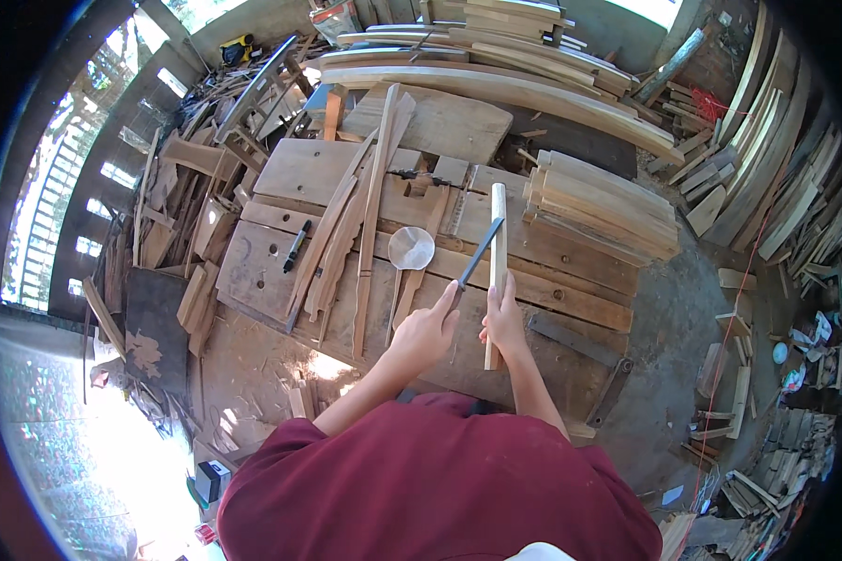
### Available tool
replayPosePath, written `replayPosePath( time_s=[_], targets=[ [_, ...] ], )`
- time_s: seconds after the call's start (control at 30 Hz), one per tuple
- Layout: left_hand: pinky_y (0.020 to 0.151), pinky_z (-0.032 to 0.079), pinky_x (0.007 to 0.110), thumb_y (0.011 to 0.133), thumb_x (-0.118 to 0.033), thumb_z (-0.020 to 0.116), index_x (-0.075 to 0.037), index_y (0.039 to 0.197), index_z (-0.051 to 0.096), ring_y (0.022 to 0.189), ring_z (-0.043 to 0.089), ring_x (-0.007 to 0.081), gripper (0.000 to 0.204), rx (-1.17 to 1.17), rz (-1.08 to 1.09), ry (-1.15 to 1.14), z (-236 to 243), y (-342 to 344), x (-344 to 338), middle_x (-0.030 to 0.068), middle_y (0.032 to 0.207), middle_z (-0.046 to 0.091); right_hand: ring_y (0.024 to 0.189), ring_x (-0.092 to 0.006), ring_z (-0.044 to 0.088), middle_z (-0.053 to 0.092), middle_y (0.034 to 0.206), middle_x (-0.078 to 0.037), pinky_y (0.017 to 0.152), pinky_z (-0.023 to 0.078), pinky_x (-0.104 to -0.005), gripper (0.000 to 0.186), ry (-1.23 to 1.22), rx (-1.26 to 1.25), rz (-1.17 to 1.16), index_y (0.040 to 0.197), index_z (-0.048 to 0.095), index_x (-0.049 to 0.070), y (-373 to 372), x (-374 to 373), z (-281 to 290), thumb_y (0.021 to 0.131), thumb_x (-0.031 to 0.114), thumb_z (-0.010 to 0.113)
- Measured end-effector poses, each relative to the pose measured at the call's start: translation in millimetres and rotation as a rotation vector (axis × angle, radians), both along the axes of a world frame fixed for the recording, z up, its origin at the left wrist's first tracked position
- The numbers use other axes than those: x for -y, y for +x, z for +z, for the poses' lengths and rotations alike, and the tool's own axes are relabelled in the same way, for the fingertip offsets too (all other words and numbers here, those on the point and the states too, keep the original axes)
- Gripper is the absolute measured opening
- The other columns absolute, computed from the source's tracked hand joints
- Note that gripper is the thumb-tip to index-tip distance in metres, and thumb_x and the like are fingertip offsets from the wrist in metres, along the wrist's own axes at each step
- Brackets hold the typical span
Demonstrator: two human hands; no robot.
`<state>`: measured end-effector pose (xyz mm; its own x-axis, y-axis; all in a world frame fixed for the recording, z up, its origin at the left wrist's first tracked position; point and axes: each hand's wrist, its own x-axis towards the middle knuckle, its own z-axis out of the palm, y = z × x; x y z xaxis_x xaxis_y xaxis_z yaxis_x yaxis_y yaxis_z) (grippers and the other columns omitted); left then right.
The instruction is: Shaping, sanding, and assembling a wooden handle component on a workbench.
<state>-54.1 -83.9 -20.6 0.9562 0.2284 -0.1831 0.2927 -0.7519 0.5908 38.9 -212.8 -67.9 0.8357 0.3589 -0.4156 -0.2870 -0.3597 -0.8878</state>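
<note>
My left hand [427,329] is closed round the handle end of a long, narrow, dark metal file [482,251]. The file slants up and to the right, and its tip end lies against a pale wooden strip [499,210]. Lower down, my right hand [503,325] grips that strip, which points away from me over the workbench [571,245]. Just left of the file, a round whitish dish [412,249] rests on the bench. Which face of the file meets the wood is too small to tell.
Long rough wood strips [374,220] and a black marker [297,245] lie on the bench's left part. Stacked boards [603,206] sit at its right. A metal square [580,341] lies near the right front corner. Timber piles [496,79] line the far side.
</note>
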Motion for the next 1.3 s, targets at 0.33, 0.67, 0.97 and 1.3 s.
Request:
replayPosePath(
  time_s=[0.33,0.67,0.97,1.3],
  targets=[
    [0.06,0.046,0.052,0.091,-0.026,0.045,-0.012,0.139,0.029,0.062,0.059,0.043,0.053,-0.053,0.031,0.084,11.3,-10.1,6.8,0.0261,0.066,0.058,0.035,-0.0179,0.049,0.05,0.057,-0.01,0.033,0.045,-0.0314,0.05,0.023,0.046,-0.009,0.142,0.016,0.017,-5.8,-2.2,-12.0,0.097,0.03,0.035],
    [0.064,0.044,0.053,0.088,-0.022,0.048,-0.012,0.135,0.036,0.069,0.058,0.044,0.05,-0.024,-0.002,-0.029,-1.9,32.7,10.8,0.0268,0.077,0.06,0.038,-0.0242,0.055,0.057,0.061,-0.015,0.035,0.045,-0.0345,0.054,0.041,0.009,0.041,0.142,0.011,0.009,-7.8,-8.0,-6.7,0.096,0.026,0.035],
    [0.065,0.044,0.052,0.088,-0.023,0.05,-0.009,0.138,0.03,0.071,0.059,0.0451,0.056,0.159,0.069,-0.151,-14.0,6.4,3.7,0.0277,0.074,0.06,0.035,-0.0168,0.049,0.048,0.057,-0.008,0.032,0.043,-0.0297,0.051,0.109,-0.018,0.016,0.137,0.021,0.009,-3.6,-2.6,-21.5,0.096,0.034,0.038],
    [0.071,0.049,0.048,0.079,-0.017,0.054,-0.008,0.142,0.019,0.083,0.059,0.041,0.073,-0.086,0.189,0.158,-66.0,14.9,-9.3,0.0247,0.096,0.051,0.039,-0.0148,0.049,0.049,0.061,-0.006,0.037,0.044,-0.0289,0.045,0.082,-0.215,-0.016,0.107,0.036,0.006,2.8,12.7,-36.4,0.093,0.047,0.043]
  ],
)
